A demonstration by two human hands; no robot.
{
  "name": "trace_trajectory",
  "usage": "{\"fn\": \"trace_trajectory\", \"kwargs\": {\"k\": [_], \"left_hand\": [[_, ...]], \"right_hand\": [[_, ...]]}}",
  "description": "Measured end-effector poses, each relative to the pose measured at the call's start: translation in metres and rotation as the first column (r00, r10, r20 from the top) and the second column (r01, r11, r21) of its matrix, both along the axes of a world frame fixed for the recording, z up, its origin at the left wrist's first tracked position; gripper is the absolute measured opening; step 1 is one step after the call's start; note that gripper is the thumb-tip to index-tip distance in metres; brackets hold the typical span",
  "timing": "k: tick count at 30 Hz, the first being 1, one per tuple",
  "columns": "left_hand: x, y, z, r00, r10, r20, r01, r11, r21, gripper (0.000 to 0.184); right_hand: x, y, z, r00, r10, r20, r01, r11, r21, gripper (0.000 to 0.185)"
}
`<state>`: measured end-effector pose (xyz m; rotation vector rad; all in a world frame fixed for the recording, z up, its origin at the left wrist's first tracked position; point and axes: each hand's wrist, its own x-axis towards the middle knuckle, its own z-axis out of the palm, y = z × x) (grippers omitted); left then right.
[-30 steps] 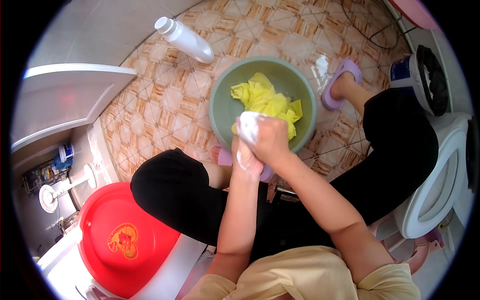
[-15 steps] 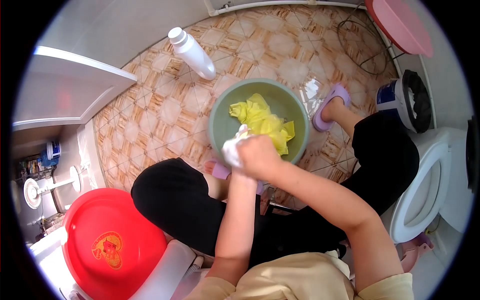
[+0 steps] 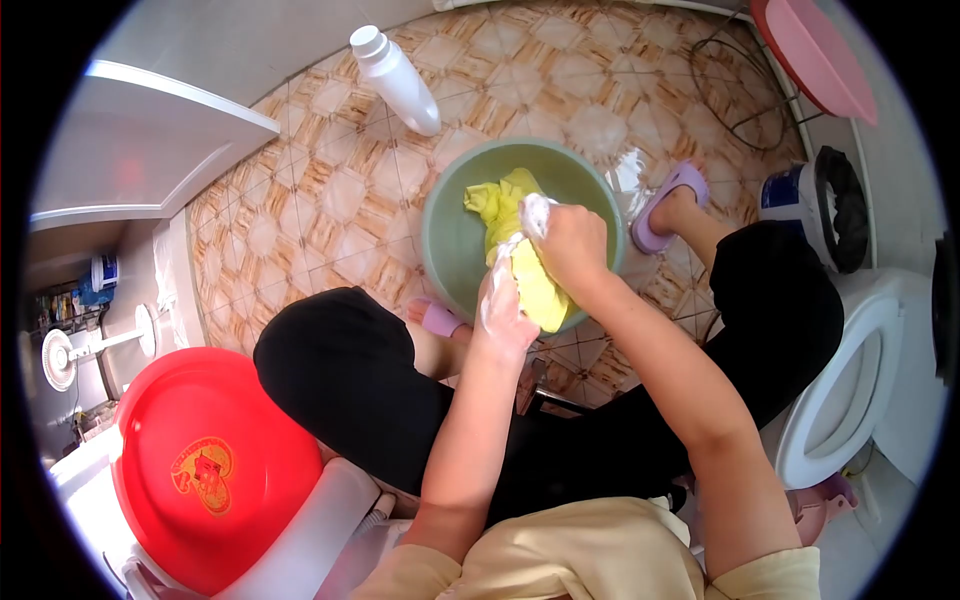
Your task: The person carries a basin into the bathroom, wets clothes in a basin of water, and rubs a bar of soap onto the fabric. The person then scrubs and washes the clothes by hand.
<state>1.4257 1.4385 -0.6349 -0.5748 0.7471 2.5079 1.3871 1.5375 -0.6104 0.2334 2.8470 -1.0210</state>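
A grey-green basin (image 3: 447, 262) stands on the tiled floor between my feet, with a bunched yellow cloth (image 3: 537, 287) in it. Over the basin, my left hand (image 3: 504, 305) is closed on a small white soapy cloth (image 3: 537, 212), with suds on its skin. My right hand (image 3: 572, 243) grips the other end of this white cloth. The white cloth stretches between the two fists, above the yellow one. Some fingertips are hidden beneath the fists.
A white bottle (image 3: 402, 88) stands beyond the basin. At the left are a red basin (image 3: 260, 470) and a white door (image 3: 150, 150). To the right are a toilet (image 3: 845, 400), a lidless bin (image 3: 790, 200) and a pink basin (image 3: 815, 60).
My hands were pressed together around the white cloth; now they have moved apart, the right one to the right, with the cloth drawn out between them. The camera view has shifted slightly.
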Motion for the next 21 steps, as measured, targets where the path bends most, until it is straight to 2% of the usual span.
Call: {"fn": "trace_trajectory", "kwargs": {"k": [1,2,3,4,5,6,7,8,9,11,12,13,14,15,16,17,18,19,21], "left_hand": [[-0.003,0.003,0.0,0.999,0.027,0.045,-0.026,1.0,-0.006,0.034],[-0.004,-0.008,-0.059,0.988,-0.011,-0.154,0.068,0.928,0.366,0.031],[-0.004,-0.023,-0.118,0.937,0.033,-0.348,0.22,0.719,0.66,0.028],[-0.004,-0.029,-0.12,0.956,-0.088,-0.28,0.281,0.552,0.785,0.028],[-0.003,-0.021,-0.094,0.955,-0.081,-0.287,0.283,0.551,0.785,0.028],[0.002,-0.01,-0.044,0.997,-0.071,-0.023,0.074,0.895,0.439,0.028],[0.005,-0.002,-0.017,0.975,0.073,0.208,-0.061,0.996,-0.065,0.029],[0.003,0.001,-0.017,0.991,0.026,0.13,-0.024,1.0,-0.02,0.03],[0.003,0.001,-0.015,0.991,0.033,0.133,-0.03,0.999,-0.02,0.03],[-0.001,0.001,-0.012,0.967,0.104,0.232,-0.093,0.994,-0.058,0.03],[0.001,-0.019,-0.08,0.968,0.038,-0.249,0.107,0.834,0.541,0.031],[0.001,-0.023,-0.076,0.957,-0.111,-0.267,0.243,0.808,0.536,0.025],[0.002,-0.019,-0.062,0.996,-0.049,-0.077,0.075,0.92,0.386,0.025],[0.007,-0.015,-0.047,0.994,0.054,0.1,-0.072,0.98,0.186,0.028],[0.005,0.002,0.002,0.997,0.039,0.067,-0.021,0.968,-0.249,0.028],[0.0,-0.003,-0.005,0.997,-0.071,-0.016,0.066,0.975,-0.21,0.031],[0.001,-0.001,-0.009,0.995,0.011,0.1,0.008,0.982,-0.188,0.03],[-0.003,0.005,0.004,0.973,0.083,0.217,-0.046,0.984,-0.17,0.029],[0.002,-0.023,-0.08,0.988,0.057,0.141,-0.077,0.987,0.143,0.031]], "right_hand": [[0.008,-0.006,0.0,1.0,0.007,0.006,-0.007,1.0,0.0,0.013],[0.024,-0.02,0.0,0.966,0.18,-0.187,-0.176,0.984,0.036,0.016],[0.04,-0.033,0.001,0.865,0.347,-0.363,-0.332,0.937,0.103,0.018],[0.052,-0.045,-0.005,0.812,0.386,-0.438,-0.427,0.904,0.004,0.026],[0.047,-0.039,-0.013,0.807,0.392,-0.442,-0.433,0.901,0.011,0.026],[0.04,-0.03,-0.023,0.907,0.255,-0.334,-0.29,0.955,-0.058,0.03],[0.03,-0.02,-0.028,0.972,0.109,-0.21,-0.134,0.985,-0.109,0.034],[0.013,-0.009,-0.024,0.999,-0.046,0.027,0.048,0.993,-0.106,0.036],[0.015,-0.01,-0.017,0.999,-0.039,0.03,0.042,0.994,-0.105,0.036],[0.024,-0.022,-0.008,0.988,0.08,-0.132,-0.091,0.993,-0.079,0.031],[0.037,-0.034,-0.005,0.928,0.223,-0.297,-0.242,0.97,-0.03,0.025],[0.044,-0.04,-0.016,0.824,0.314,-0.472,-0.378,0.925,-0.045,0.021],[0.04,-0.037,-0.026,0.869,0.251,-0.426,-0.308,0.949,-0.07,0.021],[0.033,-0.03,-0.036,0.908,0.184,-0.376,-0.236,0.967,-0.094,0.021],[0.02,-0.02,-0.033,0.906,0.185,-0.381,-0.237,0.967,-0.095,0.021],[0.007,-0.007,-0.028,0.985,0.08,-0.153,-0.099,0.988,-0.121,0.022],[0.002,-0.002,-0.024,0.995,-0.035,0.09,0.045,0.992,-0.114,0.022],[0.008,-0.01,-0.022,0.995,-0.042,0.095,0.053,0.991,-0.12,0.022],[0.026,-0.032,-0.017,0.943,0.101,-0.318,-0.146,0.982,-0.119,0.021]]}}
